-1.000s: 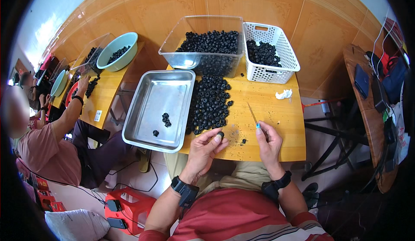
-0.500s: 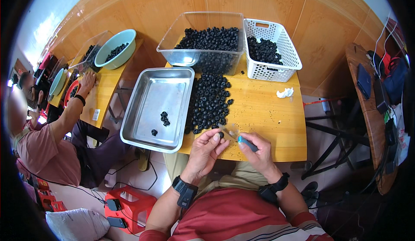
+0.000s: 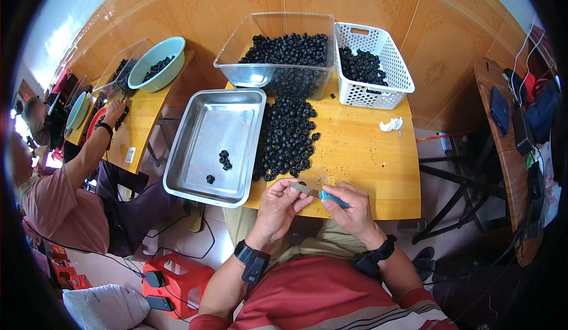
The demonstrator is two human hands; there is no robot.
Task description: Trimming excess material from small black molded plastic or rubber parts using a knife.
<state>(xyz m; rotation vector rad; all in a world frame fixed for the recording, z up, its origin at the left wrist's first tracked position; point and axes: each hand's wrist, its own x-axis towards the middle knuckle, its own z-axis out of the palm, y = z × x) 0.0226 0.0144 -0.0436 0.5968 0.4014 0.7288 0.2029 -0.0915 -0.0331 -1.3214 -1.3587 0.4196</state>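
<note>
A small black ring-shaped part (image 3: 303, 183) is pinched in the fingers of my left hand (image 3: 275, 212) over the table's near edge. My right hand (image 3: 353, 209) grips a utility knife (image 3: 335, 199) by its blue handle. The flat blade points left and lies across the fingertips of my left hand, close against the part and covering some of it. Just beyond my hands spreads a pile of similar black parts (image 3: 287, 135). To the left, a shallow metal tray (image 3: 222, 129) holds a few more.
Behind the pile stand a clear plastic bin (image 3: 305, 86) and a white perforated basket (image 3: 378, 97), both with black parts. A crumpled white tissue (image 3: 391, 125) lies on the table (image 3: 367, 158). At left, a co-worker's arm (image 3: 89, 152) reaches over another table near a pale green basin (image 3: 155, 81).
The knife has turned flatter and shifted left, so its blade now crosses my left fingertips and hides more of the part. My right hand has moved slightly left.
</note>
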